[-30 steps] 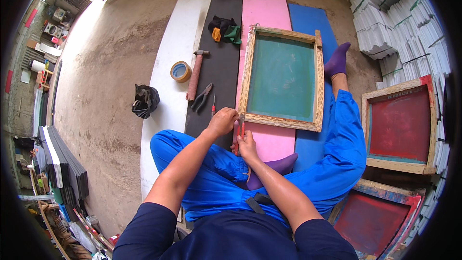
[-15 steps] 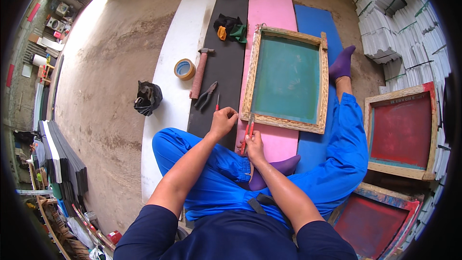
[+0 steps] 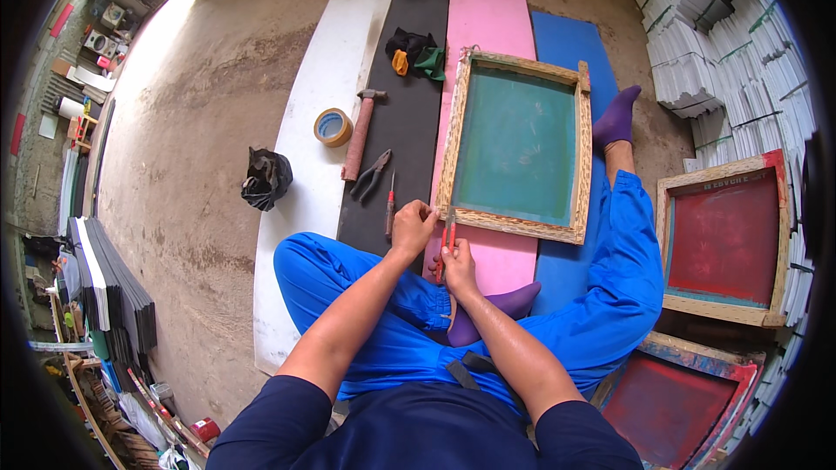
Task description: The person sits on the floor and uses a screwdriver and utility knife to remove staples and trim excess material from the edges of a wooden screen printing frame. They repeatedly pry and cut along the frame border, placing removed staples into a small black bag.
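A wooden screen-printing frame [image 3: 514, 223] with green mesh [image 3: 515, 144] lies in front of me across the pink and blue boards. My right hand [image 3: 459, 266] is closed around red-handled pliers [image 3: 448, 237], their grey jaws at the frame's near left corner. Just left of that corner is my left hand [image 3: 414, 226], its thumb and fingertips pinched together close to the wood. Whatever lies between those fingertips is too small to make out. Beside the left hand, a screwdriver [image 3: 389, 213] rests on the black board.
Black-handled pliers [image 3: 372, 177], a hammer [image 3: 360, 135], a tape roll [image 3: 333, 127] and dark cloths [image 3: 416, 52] lie farther off. A black bag [image 3: 266, 178] stands at left. Two red-mesh frames [image 3: 723, 235] lean at right by stacked white sheets [image 3: 697, 78]. My legs flank the work.
My left hand has shifted slightly right and down, uncovering more of the screwdriver's handle. The pliers have tilted a little and moved slightly down with my right hand.
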The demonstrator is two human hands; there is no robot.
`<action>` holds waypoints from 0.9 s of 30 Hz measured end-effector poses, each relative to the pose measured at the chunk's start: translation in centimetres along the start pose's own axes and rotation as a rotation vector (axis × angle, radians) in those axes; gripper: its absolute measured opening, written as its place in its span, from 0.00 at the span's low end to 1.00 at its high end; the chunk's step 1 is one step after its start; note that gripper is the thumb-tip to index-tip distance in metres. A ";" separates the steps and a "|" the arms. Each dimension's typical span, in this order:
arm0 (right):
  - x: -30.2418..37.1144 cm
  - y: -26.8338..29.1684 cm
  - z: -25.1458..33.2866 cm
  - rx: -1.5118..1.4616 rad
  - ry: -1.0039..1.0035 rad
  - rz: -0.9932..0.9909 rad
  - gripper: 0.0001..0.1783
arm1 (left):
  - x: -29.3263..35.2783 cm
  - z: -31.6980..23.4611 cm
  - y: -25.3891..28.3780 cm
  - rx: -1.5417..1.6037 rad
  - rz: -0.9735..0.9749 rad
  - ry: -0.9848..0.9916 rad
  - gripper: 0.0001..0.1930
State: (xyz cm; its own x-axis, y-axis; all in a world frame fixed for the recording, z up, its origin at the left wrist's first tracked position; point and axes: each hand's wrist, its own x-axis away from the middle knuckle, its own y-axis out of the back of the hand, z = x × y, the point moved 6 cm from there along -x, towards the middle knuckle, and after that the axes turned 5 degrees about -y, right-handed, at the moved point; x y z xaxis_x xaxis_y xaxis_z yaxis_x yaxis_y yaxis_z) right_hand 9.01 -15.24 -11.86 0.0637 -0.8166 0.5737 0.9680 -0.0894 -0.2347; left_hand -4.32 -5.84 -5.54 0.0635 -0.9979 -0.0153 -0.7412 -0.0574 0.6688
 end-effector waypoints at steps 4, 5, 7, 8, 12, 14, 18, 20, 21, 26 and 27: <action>0.0 0.1 0.1 0.047 0.019 -0.001 0.08 | 0.2 -0.7 0.2 -0.068 -0.068 -0.121 0.12; 0.0 0.1 0.1 0.047 0.020 -0.004 0.08 | 0.2 -0.7 0.2 -0.042 -0.069 -0.118 0.12; 0.0 0.0 0.2 0.047 0.021 -0.010 0.07 | 0.3 -0.6 0.1 0.034 -0.064 -0.068 0.13; 0.0 0.0 0.2 0.031 0.026 -0.016 0.07 | 0.4 -0.5 0.0 0.085 -0.058 -0.022 0.13; 0.1 -0.1 0.3 -0.019 0.029 -0.007 0.08 | 0.6 0.2 -0.1 0.129 -0.075 0.042 0.12; 0.1 0.0 0.3 -0.010 0.033 -0.005 0.08 | 0.5 0.0 -0.2 0.090 -0.067 0.061 0.12; 0.1 0.1 0.7 0.059 0.050 -0.013 0.08 | 0.3 -0.5 -0.4 0.041 -0.074 0.126 0.12; 0.3 -0.2 1.0 0.100 0.050 -0.015 0.08 | 0.4 -0.2 -0.4 -0.002 -0.113 0.050 0.12; 0.4 -0.1 1.2 0.124 0.050 -0.025 0.08 | 0.4 -0.5 -0.4 -0.022 -0.129 0.011 0.12; 0.8 0.1 2.1 0.209 0.070 -0.069 0.09 | 0.7 -1.9 -0.7 -0.150 -0.146 -0.068 0.11; 0.8 0.0 2.1 0.223 0.069 -0.071 0.09 | 0.7 -1.9 -0.7 -0.159 -0.146 -0.070 0.11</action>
State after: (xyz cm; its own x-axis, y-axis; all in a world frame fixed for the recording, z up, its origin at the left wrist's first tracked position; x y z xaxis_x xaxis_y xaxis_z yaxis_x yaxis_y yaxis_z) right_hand 9.61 -14.69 -9.73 -0.0154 -0.8506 0.5256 0.9996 -0.0259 -0.0127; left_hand -2.47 -6.48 -4.67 0.1122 -0.9793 -0.1684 -0.6128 -0.2016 0.7641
